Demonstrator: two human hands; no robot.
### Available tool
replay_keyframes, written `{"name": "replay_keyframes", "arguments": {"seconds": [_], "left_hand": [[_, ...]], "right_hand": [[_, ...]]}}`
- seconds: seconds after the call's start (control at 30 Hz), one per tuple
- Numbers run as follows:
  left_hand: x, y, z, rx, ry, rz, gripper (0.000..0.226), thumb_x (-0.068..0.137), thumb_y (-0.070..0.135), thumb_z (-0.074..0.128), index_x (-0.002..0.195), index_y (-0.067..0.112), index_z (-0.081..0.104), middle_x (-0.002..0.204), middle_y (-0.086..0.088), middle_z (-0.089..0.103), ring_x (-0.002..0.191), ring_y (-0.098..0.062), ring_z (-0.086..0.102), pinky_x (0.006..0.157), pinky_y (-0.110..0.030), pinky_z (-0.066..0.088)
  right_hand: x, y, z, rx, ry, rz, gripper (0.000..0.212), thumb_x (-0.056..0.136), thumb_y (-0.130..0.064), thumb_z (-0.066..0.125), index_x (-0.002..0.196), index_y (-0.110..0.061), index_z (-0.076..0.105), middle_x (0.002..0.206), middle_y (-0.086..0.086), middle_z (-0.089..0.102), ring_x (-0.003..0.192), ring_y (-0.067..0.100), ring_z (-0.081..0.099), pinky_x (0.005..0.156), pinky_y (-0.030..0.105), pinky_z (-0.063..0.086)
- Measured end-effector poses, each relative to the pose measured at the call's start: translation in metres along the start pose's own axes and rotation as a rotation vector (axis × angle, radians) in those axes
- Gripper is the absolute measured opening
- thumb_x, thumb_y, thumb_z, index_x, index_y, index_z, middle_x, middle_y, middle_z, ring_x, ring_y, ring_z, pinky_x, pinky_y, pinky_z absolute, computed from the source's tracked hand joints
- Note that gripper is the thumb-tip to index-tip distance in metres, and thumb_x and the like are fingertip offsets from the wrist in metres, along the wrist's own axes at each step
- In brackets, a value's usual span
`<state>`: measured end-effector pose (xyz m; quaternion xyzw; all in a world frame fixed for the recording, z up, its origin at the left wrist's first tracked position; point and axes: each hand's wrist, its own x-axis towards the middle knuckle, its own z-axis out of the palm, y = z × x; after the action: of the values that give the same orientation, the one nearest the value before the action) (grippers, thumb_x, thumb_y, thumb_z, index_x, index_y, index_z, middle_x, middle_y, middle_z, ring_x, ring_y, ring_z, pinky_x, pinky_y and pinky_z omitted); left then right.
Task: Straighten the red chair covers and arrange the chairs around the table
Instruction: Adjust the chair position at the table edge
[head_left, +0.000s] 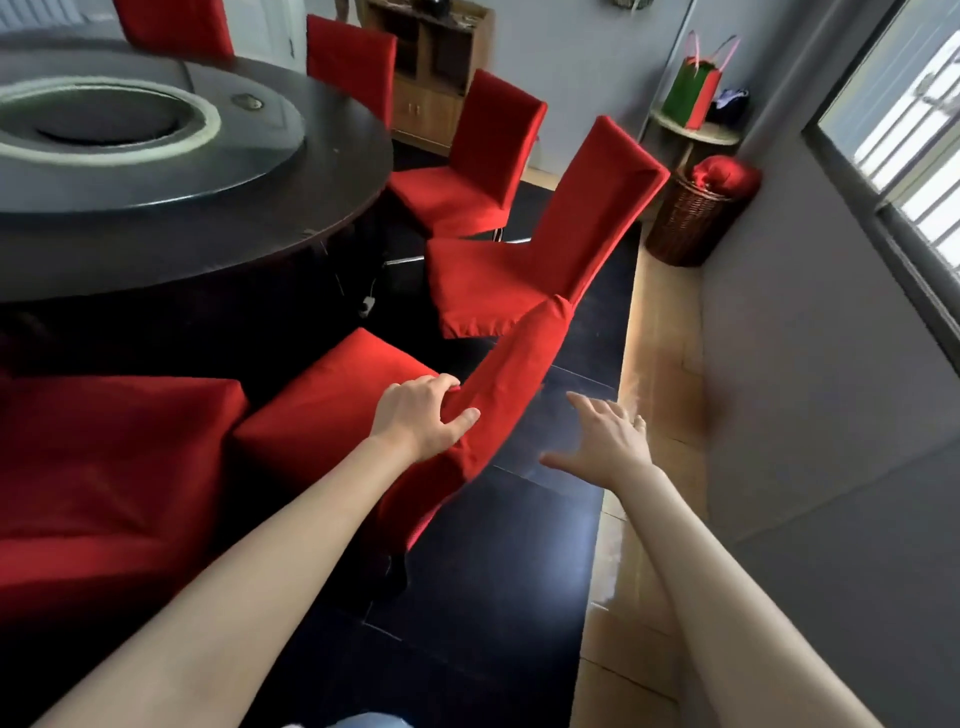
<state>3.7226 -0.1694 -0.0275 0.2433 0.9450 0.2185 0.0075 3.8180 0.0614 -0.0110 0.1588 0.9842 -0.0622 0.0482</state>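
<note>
Several chairs in red covers ring a dark round table (218, 244) with a glass turntable. The nearest chair (337, 405) stands right below me, its seat facing the table. My left hand (423, 415) grips the top edge of that chair's backrest (514, 374), fingers over the front and thumb on the back. My right hand (605, 444) hovers open to the right of the backrest, fingers spread, touching nothing. Another covered chair (524, 260) stands just beyond, and a third seat (104, 467) lies at my left.
A grey wall (831, 415) with a window runs along the right, leaving a narrow strip of wooden floor (654, 364). A wicker basket (691, 218) holding red cloth and a small stand with a green and red bag (693, 93) sit at the far right. A wooden cabinet (431, 78) stands behind.
</note>
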Motion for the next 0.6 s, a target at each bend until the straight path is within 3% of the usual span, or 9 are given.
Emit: {"name": "replay_keyframes", "arguments": {"seconds": [0.23,0.6], "left_hand": [[0.024,0.041,0.029,0.024,0.022,-0.13,0.061,0.086,0.061,0.05,0.133,0.021,0.051,0.129,-0.002,0.06,0.116,-0.019,0.058,0.096,-0.036,0.043],[0.076,0.05,0.074,-0.057,0.036,-0.4,0.062,0.084,0.063,0.051,0.132,0.025,0.048,0.129,0.003,0.058,0.116,-0.018,0.056,0.093,-0.035,0.044]], "right_hand": [[0.052,0.04,-0.004,-0.024,-0.057,-0.189,0.098,0.068,-0.064,0.066,0.148,-0.026,0.025,0.148,-0.001,0.039,0.138,0.024,0.029,0.111,0.052,0.019],[0.159,0.062,0.002,-0.144,-0.151,-0.38,0.101,0.07,-0.064,0.067,0.15,-0.026,0.019,0.152,0.001,0.032,0.14,0.026,0.024,0.113,0.055,0.016]]}}
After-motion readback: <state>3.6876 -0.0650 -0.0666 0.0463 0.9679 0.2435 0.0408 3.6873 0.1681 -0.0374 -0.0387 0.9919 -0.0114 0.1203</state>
